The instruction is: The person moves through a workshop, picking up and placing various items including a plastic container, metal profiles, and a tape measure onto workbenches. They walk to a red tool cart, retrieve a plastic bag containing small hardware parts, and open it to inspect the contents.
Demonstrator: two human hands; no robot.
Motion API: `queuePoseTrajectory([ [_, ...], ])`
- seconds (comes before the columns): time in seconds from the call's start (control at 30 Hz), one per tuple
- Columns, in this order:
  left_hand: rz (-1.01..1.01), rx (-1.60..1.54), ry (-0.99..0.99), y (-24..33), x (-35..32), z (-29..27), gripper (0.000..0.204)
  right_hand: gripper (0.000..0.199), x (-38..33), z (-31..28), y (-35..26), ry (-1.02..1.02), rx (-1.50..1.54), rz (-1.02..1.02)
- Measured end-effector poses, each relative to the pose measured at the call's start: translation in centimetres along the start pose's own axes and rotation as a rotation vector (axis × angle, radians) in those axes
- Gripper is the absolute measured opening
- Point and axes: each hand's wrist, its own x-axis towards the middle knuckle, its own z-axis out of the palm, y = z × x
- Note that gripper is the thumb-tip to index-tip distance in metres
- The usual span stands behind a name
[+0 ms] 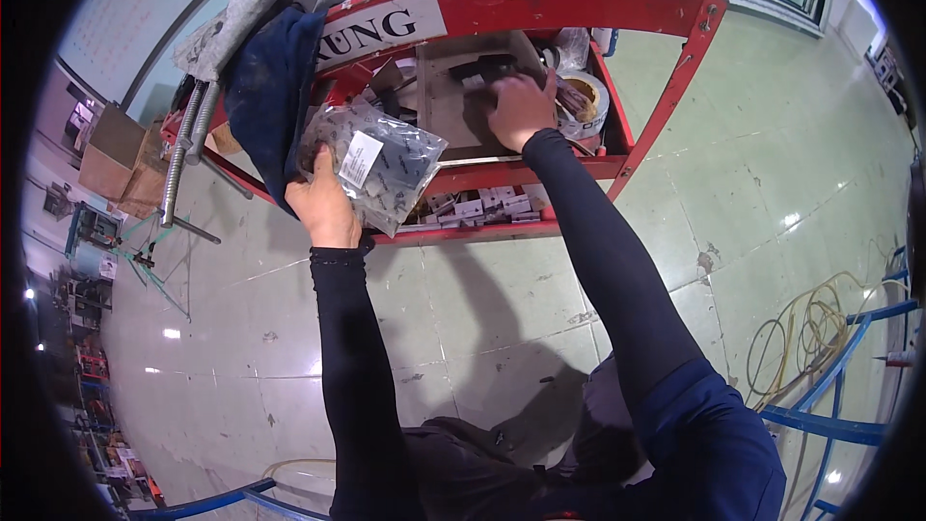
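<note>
My left hand (326, 205) is closed on the edge of a clear plastic bag (397, 166) with dark print and a white label. Its contents are hard to make out. My right hand (522, 110) reaches into the upper shelf of a red metal cart (521, 2), over a grey-brown tray (444, 101). Its fingers look spread and partly bent, near a black object (487, 68) whose kind I cannot tell. Just right of that hand lies a roll of tape (596, 101).
Dark blue cloth (275, 87) hangs from the cart's left corner beside metal rods (183, 154). Small pale metal blocks (482, 205) fill the lower shelf. Blue frames (830, 425) and a coiled yellow hose (805, 342) stand at right. Cardboard boxes (121, 159) sit at left.
</note>
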Motion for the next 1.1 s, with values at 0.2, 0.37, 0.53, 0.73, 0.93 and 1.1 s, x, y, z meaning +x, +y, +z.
queuePoseTrajectory([
  [0.2,-0.054,0.004,-0.002,0.3,-0.8,1.6,0.022,0.029,0.8,-2.0,1.1,0.285,1.066,0.131],
  [0.37,0.075,-0.034,0.03,-0.8,0.0,1.5,0.025,0.025,0.8,-2.6,1.6,-0.006,1.505,0.259],
  [0.53,0.056,-0.137,0.127,-0.9,-0.6,2.7,0.022,0.01,0.6,-5.4,-0.9,0.178,1.351,0.185],
  [0.73,0.035,-0.226,0.16,0.3,-2.0,4.0,0.022,0.021,-3.6,-7.8,-9.6,0.231,0.454,-0.585],
  [0.93,-0.215,-0.383,-0.07,0.3,-2.2,3.6,0.026,0.029,-5.4,-4.4,-10.9,0.169,0.464,-0.67],
  [1.1,-0.185,-0.253,-0.337,1.0,-2.7,3.7,0.02,0.032,-5.1,-4.4,-10.2,0.223,0.622,-0.713],
])
